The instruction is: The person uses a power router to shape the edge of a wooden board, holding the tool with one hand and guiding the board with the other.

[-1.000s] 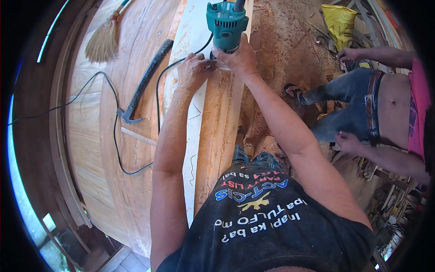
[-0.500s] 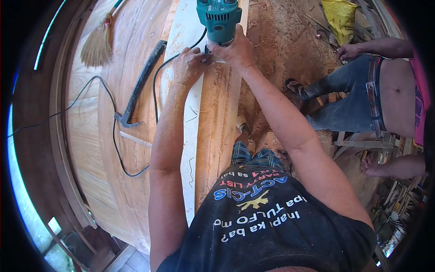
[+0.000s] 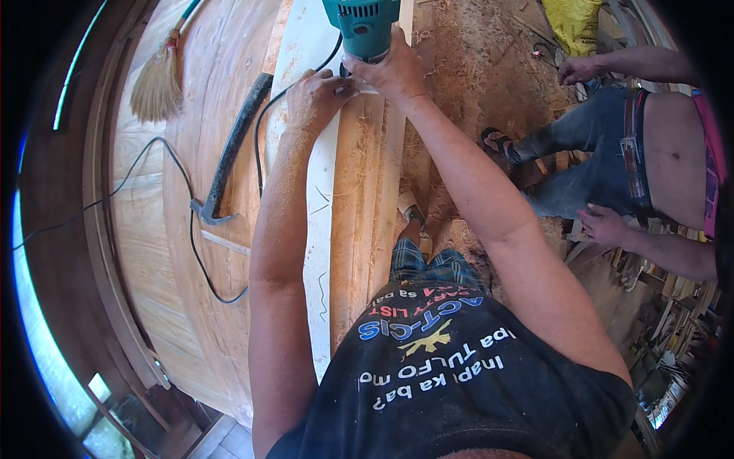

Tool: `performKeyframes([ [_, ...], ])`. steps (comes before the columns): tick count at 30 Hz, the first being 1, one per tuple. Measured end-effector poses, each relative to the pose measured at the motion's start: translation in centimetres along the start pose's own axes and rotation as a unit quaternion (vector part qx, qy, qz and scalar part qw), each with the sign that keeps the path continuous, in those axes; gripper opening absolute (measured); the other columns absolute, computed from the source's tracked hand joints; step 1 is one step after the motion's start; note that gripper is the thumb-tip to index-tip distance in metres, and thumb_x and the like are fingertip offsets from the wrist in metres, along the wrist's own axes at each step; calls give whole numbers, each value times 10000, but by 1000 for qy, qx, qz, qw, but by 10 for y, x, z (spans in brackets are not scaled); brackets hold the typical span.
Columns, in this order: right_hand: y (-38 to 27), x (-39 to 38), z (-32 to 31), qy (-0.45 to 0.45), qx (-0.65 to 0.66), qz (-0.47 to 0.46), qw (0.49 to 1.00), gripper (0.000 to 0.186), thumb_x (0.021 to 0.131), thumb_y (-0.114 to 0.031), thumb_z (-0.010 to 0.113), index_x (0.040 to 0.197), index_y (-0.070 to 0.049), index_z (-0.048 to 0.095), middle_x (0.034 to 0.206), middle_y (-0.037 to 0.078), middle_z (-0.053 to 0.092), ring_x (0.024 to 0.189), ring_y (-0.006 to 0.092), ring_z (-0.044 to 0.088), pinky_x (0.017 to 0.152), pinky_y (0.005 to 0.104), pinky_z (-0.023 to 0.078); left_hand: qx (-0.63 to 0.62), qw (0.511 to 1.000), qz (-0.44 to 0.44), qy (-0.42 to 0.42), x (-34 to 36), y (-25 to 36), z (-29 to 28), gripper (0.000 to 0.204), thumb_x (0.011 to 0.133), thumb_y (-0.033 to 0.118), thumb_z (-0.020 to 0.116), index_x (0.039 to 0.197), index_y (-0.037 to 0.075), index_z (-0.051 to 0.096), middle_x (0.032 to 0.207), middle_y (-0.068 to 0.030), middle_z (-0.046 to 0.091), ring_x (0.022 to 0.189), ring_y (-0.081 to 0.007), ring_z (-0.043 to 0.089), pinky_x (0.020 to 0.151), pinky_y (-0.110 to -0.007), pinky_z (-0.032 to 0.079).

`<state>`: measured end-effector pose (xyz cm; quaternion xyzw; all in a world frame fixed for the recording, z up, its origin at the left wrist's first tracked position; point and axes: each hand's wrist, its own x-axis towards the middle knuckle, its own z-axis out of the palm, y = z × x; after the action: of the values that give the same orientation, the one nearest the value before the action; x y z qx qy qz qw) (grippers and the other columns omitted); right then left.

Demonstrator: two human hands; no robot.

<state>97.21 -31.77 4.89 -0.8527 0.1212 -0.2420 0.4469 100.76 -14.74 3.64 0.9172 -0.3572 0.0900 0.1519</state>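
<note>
A teal electric trim router [image 3: 361, 24] stands at the top edge of the view on a long light board [image 3: 321, 206] with a routed, shaving-dusted strip along its right side. My right hand [image 3: 391, 70] is wrapped round the router's lower body and base. My left hand [image 3: 315, 98] is curled at the left of the router base, fingertips on its edge, close beside the black cord. A hammer with a long dark handle [image 3: 237, 153] lies on the wooden panel left of the board.
A straw broom [image 3: 157, 80], a loose stick [image 3: 225, 243] and a looping cord lie on the wide panel [image 3: 138, 252]. At right stands a co-worker [image 3: 589, 161], one hand near a yellow sack [image 3: 572, 23]. Shavings cover the floor; scrap wood [image 3: 673, 329] lies at lower right.
My hands and the router have moved farther toward the top of the view along the board. The co-worker's lower hand dropped aside, then came back toward the waist.
</note>
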Motion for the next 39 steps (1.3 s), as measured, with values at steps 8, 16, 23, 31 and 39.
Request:
performKeyframes([
  [8, -3, 9, 6, -37, -28, 15, 999, 782, 629, -551, 817, 1176, -75, 525, 1043, 155, 703, 982, 323, 695, 870, 408, 550, 5, 1000, 9, 10, 5, -13, 3, 231, 827, 436, 681, 936, 253, 770, 756, 10, 591, 806, -233, 593, 677, -397, 502],
  [16, 6, 47, -25, -102, 97, 93, 986, 810, 655, -508, 846, 1267, -71, 543, 1086, 121, 694, 994, 228, 677, 863, 398, 542, -11, 1000, -7, -21, 55, -11, 25, 259, 871, 325, 648, 876, 75, 717, 859, -152, 673, 896, -336, 619, 765, -455, 503],
  [23, -24, 11, -15, -148, 104, 125, 976, 734, 680, -473, 778, 1261, -126, 492, 1175, 181, 634, 1122, 362, 609, 913, 445, 496, -84, 991, -53, 87, -8, -20, 30, 197, 804, 184, 711, 669, 45, 673, 725, -149, 611, 743, -333, 584, 660, -467, 473],
  [31, -5, 20, -18, -90, 78, 90, 989, 739, 679, -418, 803, 1244, -92, 456, 1113, 218, 654, 1061, 404, 634, 890, 478, 506, -91, 992, 11, 83, 15, 7, 9, 130, 732, 218, 770, 810, 115, 758, 677, -97, 587, 713, -307, 563, 641, -435, 462],
  [39, -11, 20, -24, -66, 75, 81, 992, 781, 662, -397, 784, 1322, -134, 460, 1154, 169, 652, 1061, 378, 636, 911, 445, 500, -91, 992, 28, 77, 17, 17, -7, 131, 734, 202, 754, 831, 115, 745, 693, -116, 593, 697, -322, 555, 638, -432, 453],
])
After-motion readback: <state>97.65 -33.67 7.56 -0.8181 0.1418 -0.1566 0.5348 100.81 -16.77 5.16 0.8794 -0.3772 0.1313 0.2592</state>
